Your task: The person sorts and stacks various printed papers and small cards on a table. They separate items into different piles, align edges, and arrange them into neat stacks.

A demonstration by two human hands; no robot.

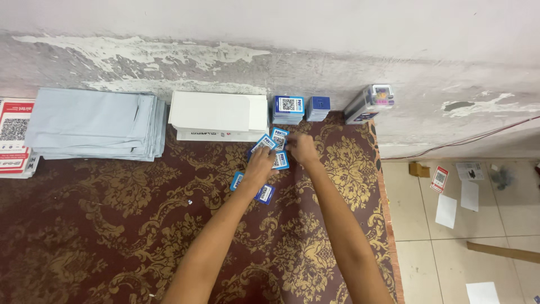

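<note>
Both hands reach onto a patterned carpet (140, 225); left hand (260, 165) and right hand (302, 149) pinch small blue code cards (279, 137) near a white box (218, 115).

Red-and-white sheets (14, 138) cut by left edge

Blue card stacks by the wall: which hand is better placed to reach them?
Right, probably. The right hand lies just below the blue card stacks, while the left hand sits lower, over loose cards on the carpet.
</note>
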